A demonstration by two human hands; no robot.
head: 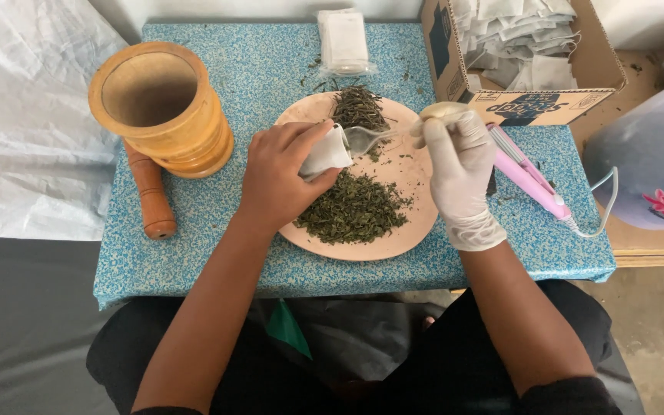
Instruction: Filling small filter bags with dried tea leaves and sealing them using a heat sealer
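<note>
My bare left hand (278, 180) holds a small white filter bag (327, 154) over a pale pink plate (416, 219). My right hand (459, 165), in a white glove, grips a clear plastic spoon (366, 138) whose bowl points into the bag's mouth. On the plate lie a heap of crushed dark green dried leaves (355, 207) near me and a pile of longer dried leaves (359, 107) at the far side.
A wooden mortar (159, 107) stands at the left of the blue speckled table (194, 253), its pestle (150, 192) lying beside it. A stack of white bags (343, 42) sits at the back. A cardboard box of bags (524, 54) and a pink heat sealer (528, 173) lie to the right.
</note>
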